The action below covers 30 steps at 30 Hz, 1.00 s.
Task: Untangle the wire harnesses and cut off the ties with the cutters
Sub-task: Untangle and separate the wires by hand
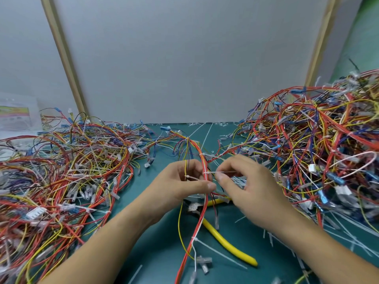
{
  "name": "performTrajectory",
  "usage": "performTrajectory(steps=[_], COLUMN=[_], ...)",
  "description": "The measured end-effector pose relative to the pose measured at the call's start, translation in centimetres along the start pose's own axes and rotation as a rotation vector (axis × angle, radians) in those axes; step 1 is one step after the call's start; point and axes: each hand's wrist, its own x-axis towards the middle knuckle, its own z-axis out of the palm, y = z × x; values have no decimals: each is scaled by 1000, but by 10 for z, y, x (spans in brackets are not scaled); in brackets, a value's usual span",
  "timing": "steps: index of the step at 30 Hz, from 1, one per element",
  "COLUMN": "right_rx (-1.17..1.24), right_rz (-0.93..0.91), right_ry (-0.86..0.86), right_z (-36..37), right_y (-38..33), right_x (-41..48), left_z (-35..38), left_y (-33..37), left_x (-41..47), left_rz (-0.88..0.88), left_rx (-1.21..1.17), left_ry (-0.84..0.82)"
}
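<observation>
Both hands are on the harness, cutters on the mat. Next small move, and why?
Probably let the right hand release the white zip tie's tail and pick the yellow-handled cutters off the green mat, while the left hand holds the red-orange wire bundle: the tie is uncut around it.

grey wall panels (184, 58), wooden posts (63, 56), green tabletop (155, 242)
</observation>
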Motion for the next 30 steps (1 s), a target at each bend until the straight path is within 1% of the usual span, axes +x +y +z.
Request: performTrajectory(steps=[5, 7, 9, 11, 15, 21, 30], right_rx=[27, 119, 228, 251, 184, 121, -48], right_rz=[-12, 6, 41, 55, 55, 52, 92], right_ry=[-40, -81, -96, -113, -156, -170, -195], right_z=[-1, -1, -1, -1, 0, 1, 8], right_y=[-2, -6, -8, -7, -6, -1, 3], right_x=[-1, -2, -3, -3, -3, -3, 0], left_z=[1, 2, 4, 5, 4, 3, 5], left_y=[1, 1, 0, -1, -2, -2, -5], left_x=[-1, -1, 0, 1, 2, 2, 6], left_rz=[-55, -78, -85, -84, -121, -129, -262], left_rx=[-11, 1, 88, 114, 16, 41, -174], left_ry=[-51, -46, 5, 71, 89, 166, 249])
